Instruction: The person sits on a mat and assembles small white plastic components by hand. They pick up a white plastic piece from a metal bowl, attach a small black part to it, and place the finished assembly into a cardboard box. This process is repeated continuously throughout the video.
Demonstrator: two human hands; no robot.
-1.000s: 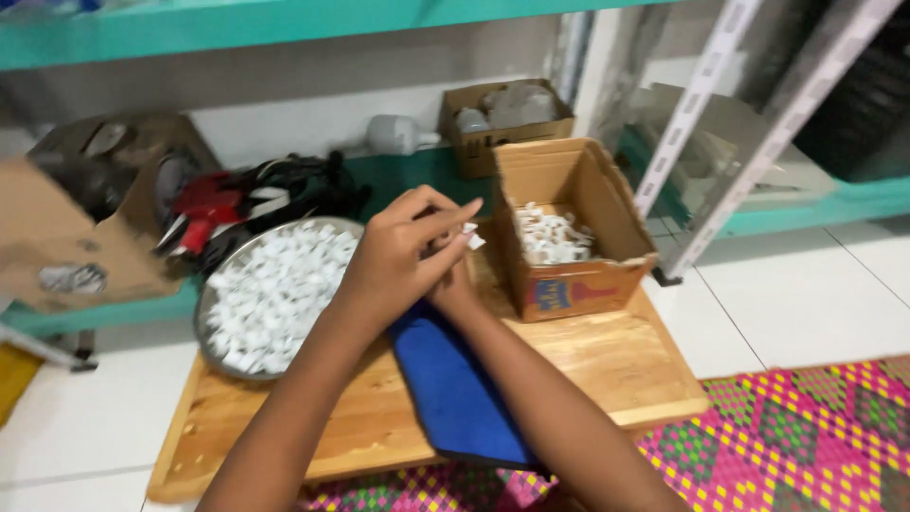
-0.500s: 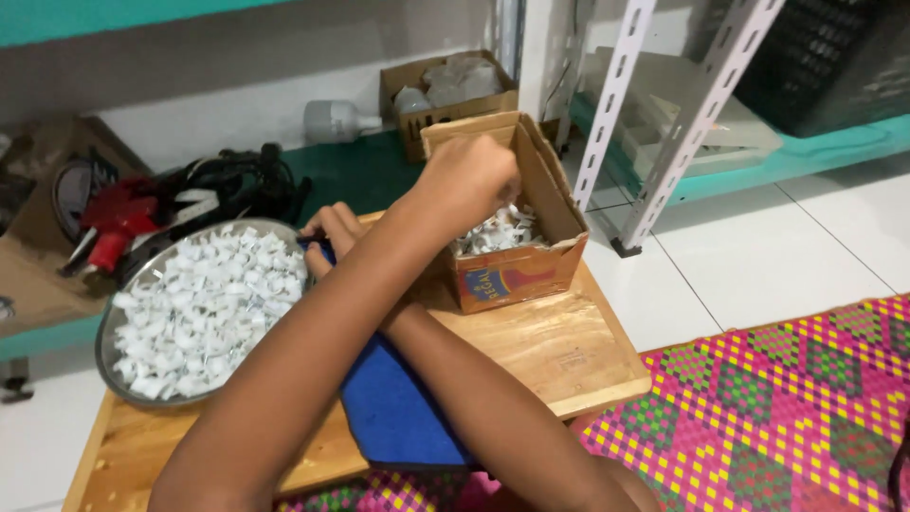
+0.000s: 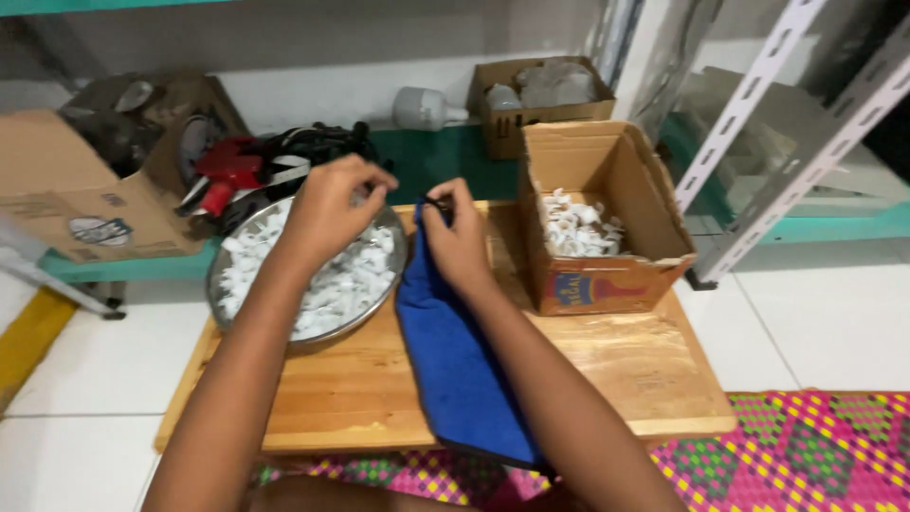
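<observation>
A round metal bowl [image 3: 227,294] full of small white plastic pieces stands on the left of a low wooden board [image 3: 607,370]. My left hand [image 3: 332,204] hovers over the bowl with its fingers curled down among the pieces; what it holds is hidden. My right hand [image 3: 460,237] rests on the top end of a blue cloth [image 3: 460,370] in the board's middle and pinches a small dark thing between thumb and forefinger. An open cardboard box [image 3: 607,280] with more white pieces inside stands on the right of the board.
Behind the board are a large torn cardboard box [image 3: 66,199], a red and black tangle of tools [image 3: 237,166], a white bulb [image 3: 422,106] and a small box of clear items [image 3: 540,90]. A white metal rack leg [image 3: 758,85] rises at right. A woven pink mat [image 3: 815,446] lies in front.
My left hand reached into the cardboard box half a second ago and has now swung back left over the bowl. My right hand stayed at the cloth's top end.
</observation>
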